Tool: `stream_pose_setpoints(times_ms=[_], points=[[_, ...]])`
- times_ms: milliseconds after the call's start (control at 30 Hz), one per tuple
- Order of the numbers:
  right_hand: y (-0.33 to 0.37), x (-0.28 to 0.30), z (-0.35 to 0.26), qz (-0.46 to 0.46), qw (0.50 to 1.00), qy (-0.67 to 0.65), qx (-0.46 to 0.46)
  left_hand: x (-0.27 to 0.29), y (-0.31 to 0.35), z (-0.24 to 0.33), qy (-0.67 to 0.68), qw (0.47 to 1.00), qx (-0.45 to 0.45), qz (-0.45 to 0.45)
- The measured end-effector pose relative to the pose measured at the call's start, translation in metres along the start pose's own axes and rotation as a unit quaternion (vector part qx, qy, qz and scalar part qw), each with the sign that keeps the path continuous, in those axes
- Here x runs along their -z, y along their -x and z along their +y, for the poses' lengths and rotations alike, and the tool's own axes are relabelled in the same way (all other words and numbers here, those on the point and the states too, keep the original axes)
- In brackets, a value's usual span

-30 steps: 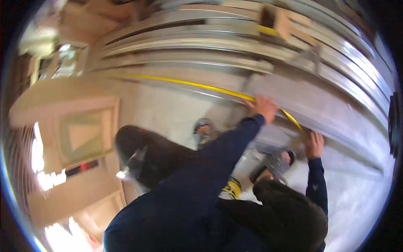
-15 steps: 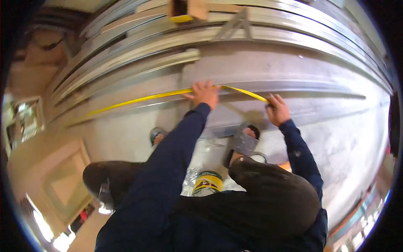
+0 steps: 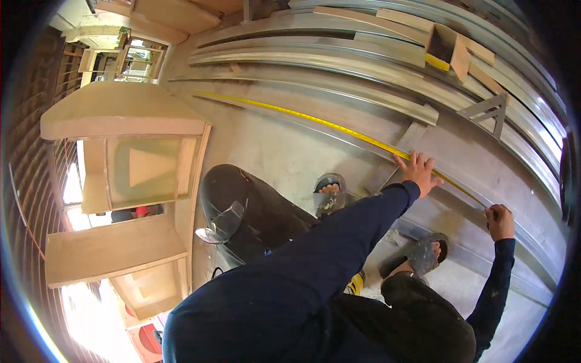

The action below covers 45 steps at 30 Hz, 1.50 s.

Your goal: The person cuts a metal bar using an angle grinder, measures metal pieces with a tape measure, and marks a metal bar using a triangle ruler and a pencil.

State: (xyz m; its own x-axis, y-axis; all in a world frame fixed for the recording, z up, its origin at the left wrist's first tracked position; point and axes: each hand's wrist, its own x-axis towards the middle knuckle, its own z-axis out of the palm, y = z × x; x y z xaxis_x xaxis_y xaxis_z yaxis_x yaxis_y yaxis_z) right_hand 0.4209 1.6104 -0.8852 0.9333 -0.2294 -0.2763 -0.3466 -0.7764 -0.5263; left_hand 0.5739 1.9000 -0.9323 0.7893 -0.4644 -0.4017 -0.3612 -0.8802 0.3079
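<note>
A yellow tape measure blade (image 3: pixel 327 123) is stretched along a long grey metal channel (image 3: pixel 339 140), its far end lying away to the left. My left hand (image 3: pixel 419 173) rests over the blade with its fingers spread, the thumb and fingertips touching it. Farther right, my right hand (image 3: pixel 500 222) is closed round the tape's case, which is mostly hidden by the fingers. Between the two hands the blade runs straight, looking thin and turned on edge. A short flat metal piece (image 3: pixel 393 172) lies crosswise near my left hand.
Several long metal profiles (image 3: pixel 339 66) lie beyond the tape. On them are a small wooden box (image 3: pixel 445 47) and a triangular metal bracket (image 3: pixel 493 114). Wooden cabinet work (image 3: pixel 127 121) stands at left. Clear glasses (image 3: pixel 229 222) hang by my knee; a yellow bucket (image 3: pixel 357 282) is partly hidden.
The view has turned leftward, bringing the blade's far end and more wooden cabinet work into sight. My left hand stays on the blade, and my right hand keeps its hold on the tape case.
</note>
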Motion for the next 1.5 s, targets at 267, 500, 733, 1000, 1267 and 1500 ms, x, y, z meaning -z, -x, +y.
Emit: stream_pose_setpoints(times_ms=[267, 500, 733, 1000, 1267, 1500], points=[[-0.001, -0.002, 0.030, -0.060, 0.987, -0.088, -0.117, 0.008, 0.009, 0.014, -0.031, 0.999, -0.007, 0.009], [-0.029, 0.001, 0.016, -0.081, 0.983, -0.086, -0.140, -0.025, -0.023, -0.016, -0.105, 0.970, -0.208, 0.065], [-0.016, 0.011, 0.025, -0.097, 0.971, -0.059, -0.213, 0.001, -0.019, -0.037, -0.140, 0.954, -0.264, 0.017], [0.011, 0.020, 0.053, -0.121, 0.975, 0.033, -0.182, 0.048, -0.016, -0.147, -0.218, 0.959, -0.173, -0.056], [0.008, 0.003, 0.024, -0.114, 0.963, -0.041, -0.239, 0.110, -0.012, -0.222, -0.315, 0.949, 0.018, -0.017], [-0.004, 0.002, 0.007, -0.108, 0.967, -0.005, -0.232, 0.065, -0.017, -0.122, -0.109, 0.968, -0.227, 0.006]])
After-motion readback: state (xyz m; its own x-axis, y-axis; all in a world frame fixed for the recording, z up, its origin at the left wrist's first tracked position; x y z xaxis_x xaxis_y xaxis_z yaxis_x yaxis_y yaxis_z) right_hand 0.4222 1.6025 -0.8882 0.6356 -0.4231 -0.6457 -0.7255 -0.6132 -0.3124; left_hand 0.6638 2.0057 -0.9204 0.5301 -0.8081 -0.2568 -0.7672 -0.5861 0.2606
